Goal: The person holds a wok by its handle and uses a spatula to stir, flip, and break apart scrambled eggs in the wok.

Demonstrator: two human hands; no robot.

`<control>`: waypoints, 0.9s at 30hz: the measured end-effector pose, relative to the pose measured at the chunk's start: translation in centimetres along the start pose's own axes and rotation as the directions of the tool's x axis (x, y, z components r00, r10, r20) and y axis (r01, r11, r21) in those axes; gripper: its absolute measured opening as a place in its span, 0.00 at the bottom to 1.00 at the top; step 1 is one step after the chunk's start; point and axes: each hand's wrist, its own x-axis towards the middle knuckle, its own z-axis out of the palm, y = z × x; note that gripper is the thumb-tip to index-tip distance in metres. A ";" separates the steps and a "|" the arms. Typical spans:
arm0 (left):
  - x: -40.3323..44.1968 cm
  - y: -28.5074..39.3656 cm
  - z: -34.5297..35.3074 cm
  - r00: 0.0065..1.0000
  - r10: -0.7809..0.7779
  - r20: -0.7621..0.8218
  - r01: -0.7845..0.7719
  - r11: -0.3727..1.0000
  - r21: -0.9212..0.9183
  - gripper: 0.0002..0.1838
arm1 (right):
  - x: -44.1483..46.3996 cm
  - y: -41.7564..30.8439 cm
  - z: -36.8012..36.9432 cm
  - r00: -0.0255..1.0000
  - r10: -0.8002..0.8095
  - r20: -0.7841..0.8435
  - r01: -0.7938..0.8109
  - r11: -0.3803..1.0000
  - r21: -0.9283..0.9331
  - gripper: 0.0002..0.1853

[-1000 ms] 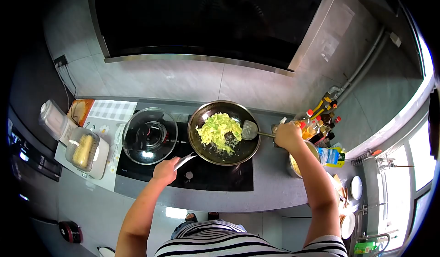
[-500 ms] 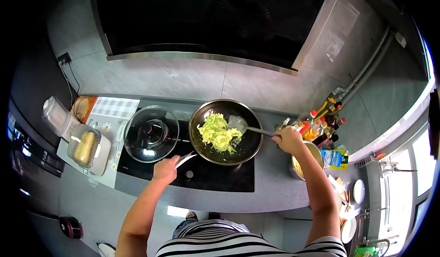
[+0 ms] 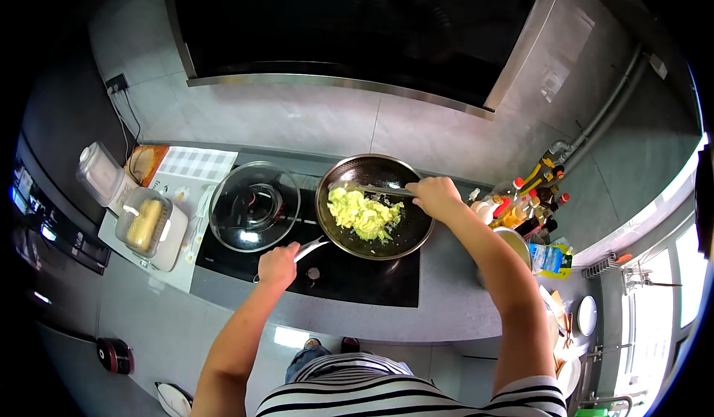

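Observation:
A dark wok (image 3: 413, 230) stands on the right side of the black cooktop (image 3: 353, 286). Chopped pale green vegetable, cabbage-like (image 3: 364, 214), is heaped in its middle. My left hand (image 3: 277, 267) is closed around the wok's metal handle (image 3: 310, 247). From the right, my right hand (image 3: 437, 197) grips the handle of a metal spatula (image 3: 383, 189), which reaches across the wok. The spatula's head is at the upper left of the heap, partly covered by vegetable.
A glass lid (image 3: 254, 220) lies on the cooktop's left side. Sauce bottles (image 3: 520, 209) cluster at the right, beside a metal pot (image 3: 515, 241) partly behind my forearm, and a blue-yellow packet (image 3: 549, 259). A white container with yellowish food (image 3: 146, 224) stands at the left.
My right hand has moved left and up, carrying the spatula's head to the heap's upper left side. The vegetable is spread differently. My left hand stays on the wok handle.

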 end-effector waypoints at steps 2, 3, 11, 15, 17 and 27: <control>0.1 -0.4 0.8 1.000 -0.005 -0.017 0.005 1.000 0.009 0.16 | -1.0 0.0 0.1 0.993 -0.113 -0.016 0.112 0.992 -0.057 0.21; 0.2 -0.5 1.1 1.000 -0.007 -0.026 0.007 1.000 0.014 0.18 | -1.9 -0.1 -0.1 0.992 -0.123 -0.035 0.120 0.990 -0.077 0.23; -0.3 0.4 -0.1 1.000 -0.007 0.002 0.007 1.000 0.008 0.12 | -13.2 -1.4 -5.3 0.998 0.003 -0.056 -0.009 0.994 -0.106 0.25; -0.4 0.5 -0.2 1.000 -0.015 0.016 0.015 1.000 0.006 0.12 | -15.5 -3.5 -5.5 0.996 0.007 0.093 -0.003 0.999 -0.039 0.24; -0.3 0.4 0.0 1.000 -0.011 0.014 0.011 1.000 0.003 0.13 | -13.8 -3.5 -1.0 0.999 0.040 -0.010 -0.040 0.999 -0.003 0.23; -0.1 0.2 0.5 1.000 -0.029 0.010 0.029 1.000 -0.007 0.14 | -5.7 -7.6 5.6 0.916 0.384 -0.115 -0.269 0.801 0.535 0.24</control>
